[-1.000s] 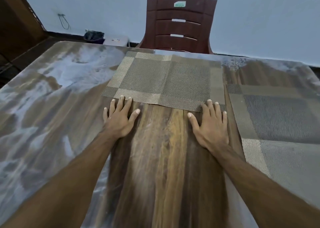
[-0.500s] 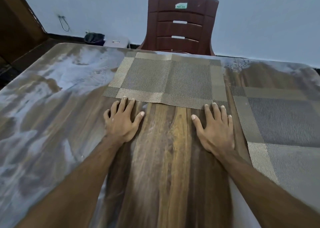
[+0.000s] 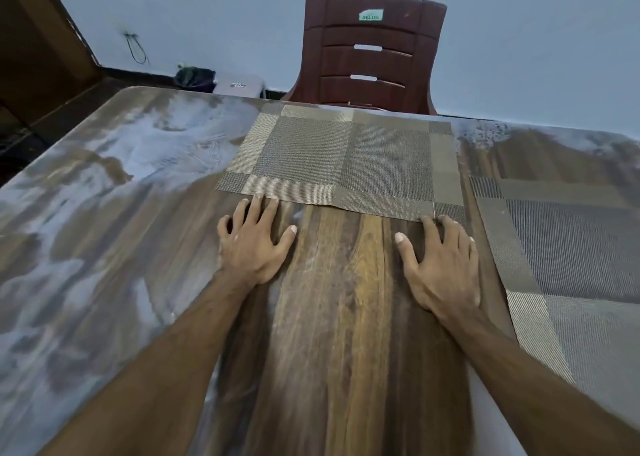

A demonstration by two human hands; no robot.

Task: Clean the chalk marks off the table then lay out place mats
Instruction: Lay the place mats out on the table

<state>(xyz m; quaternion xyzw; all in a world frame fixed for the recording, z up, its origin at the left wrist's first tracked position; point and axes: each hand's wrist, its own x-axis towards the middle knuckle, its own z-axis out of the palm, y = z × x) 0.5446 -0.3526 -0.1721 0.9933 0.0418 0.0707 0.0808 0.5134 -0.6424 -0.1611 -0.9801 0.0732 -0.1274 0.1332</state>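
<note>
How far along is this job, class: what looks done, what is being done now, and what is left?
Done: one mat lies flat at the right. In hand: the left hand and right hand lie flat on the table, fingertips at the near edge of the far mat in front of the chair. Left: pale chalk smears cover the table's left side and far right corner, so cleaning looks unfinished there.

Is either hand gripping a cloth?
No: the left hand and right hand lie flat on the table, holding nothing.
</note>
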